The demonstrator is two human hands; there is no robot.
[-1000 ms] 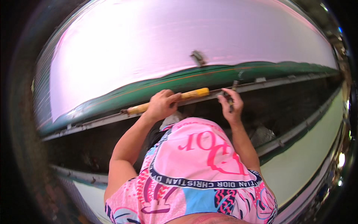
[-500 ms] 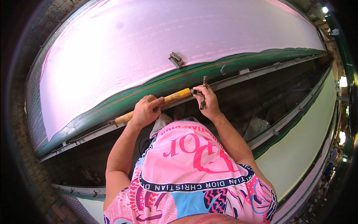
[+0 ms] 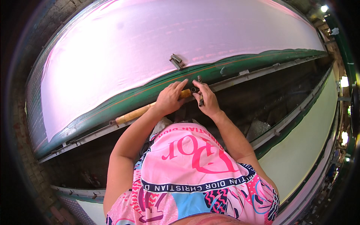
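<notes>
A yellow tube [image 3: 137, 113] lies slantwise along the near edge of the long table, its left end showing a metal pipe stub. My left hand [image 3: 170, 98] sits over its right part, thumb and fingers on either side, fingertips stretched toward my right hand. The tube's yellow end comes out between them. My right hand [image 3: 208, 100] grips a dark metal T-shaped pipe piece [image 3: 201, 100] beside that end; the crossbar sticks out above and below my fingers. A round pipe opening shows between the hands. Where tube and pipe piece meet is partly hidden by my fingers.
Pale pink cloth [image 3: 150, 41] covers the long table with a green edge [image 3: 262, 59]. Several short metal pieces [image 3: 176, 61] lie on the cloth's near margin. A metal rail [image 3: 258, 72] runs along the table; behind me, across a dark gap, stands another table with pale yellow cloth [image 3: 300, 150].
My left hand has slid right along the yellow tube, close to my right hand, its fingers now straighter. My right hand has turned slightly with the pipe piece; the tube stays put.
</notes>
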